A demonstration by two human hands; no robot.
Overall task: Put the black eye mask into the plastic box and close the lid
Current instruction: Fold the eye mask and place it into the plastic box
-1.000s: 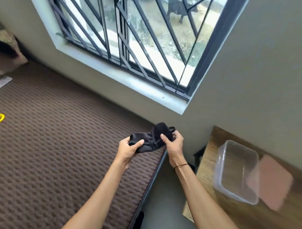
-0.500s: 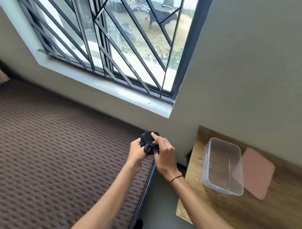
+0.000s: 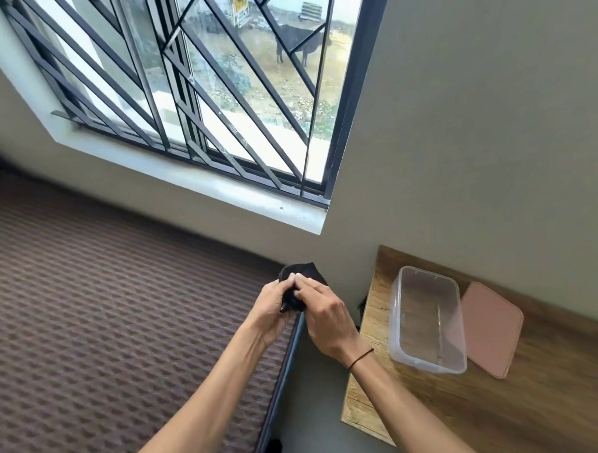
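The black eye mask (image 3: 301, 275) is bunched into a small wad between both hands, above the edge of the mattress. My left hand (image 3: 271, 310) grips it from the left and my right hand (image 3: 322, 315) covers it from the right, so most of the mask is hidden. To the right, a clear plastic box (image 3: 426, 320) stands open and empty on the wooden table (image 3: 500, 405). Its pink lid (image 3: 491, 328) lies flat on the table, touching the box's right side.
A brown patterned mattress (image 3: 107, 317) fills the left half of the view. A narrow gap of grey floor (image 3: 310, 402) separates it from the table. A barred window (image 3: 191, 94) is set in the wall behind.
The mask went from stretched out between both hands to folded into a tight wad. The hands came together and the view shifted right, bringing the box and lid closer to centre.
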